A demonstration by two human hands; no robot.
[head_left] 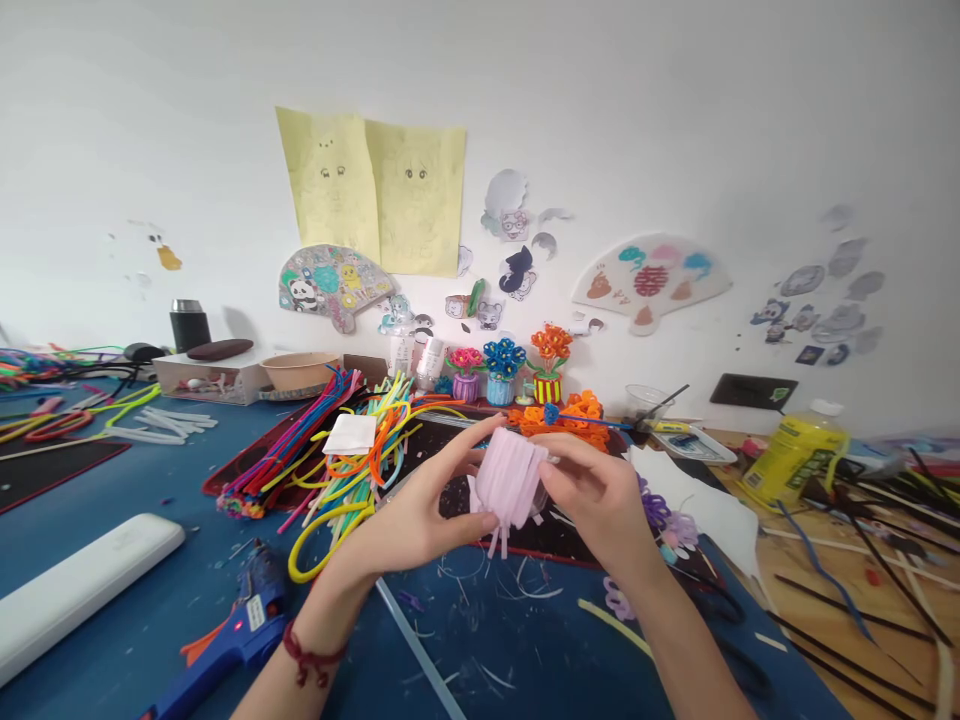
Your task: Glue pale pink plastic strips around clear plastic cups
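Observation:
A small pale-pink pot of wound pipe cleaners point(510, 478) is held up between my hands, above the front of the table. My left hand point(431, 495) grips it from the left, thumb below and fingers over the top. On its right side, the bent fingers of my right hand point(589, 485) pinch its edge. Short pink ends hang from the bottom of the pot. Behind it lie orange pipe-cleaner flowers point(581, 420) on a dark mat. Purple pipe-cleaner loops point(655, 505) sit just right of my right hand.
A blue glue gun point(251, 620) with a lit red light lies left of my left forearm, near a long white case point(90, 580). Colourful pipe cleaners point(360, 460) are heaped behind it. Three potted flowers point(504, 375) stand by the wall. A yellow bottle point(795, 455) stands at right.

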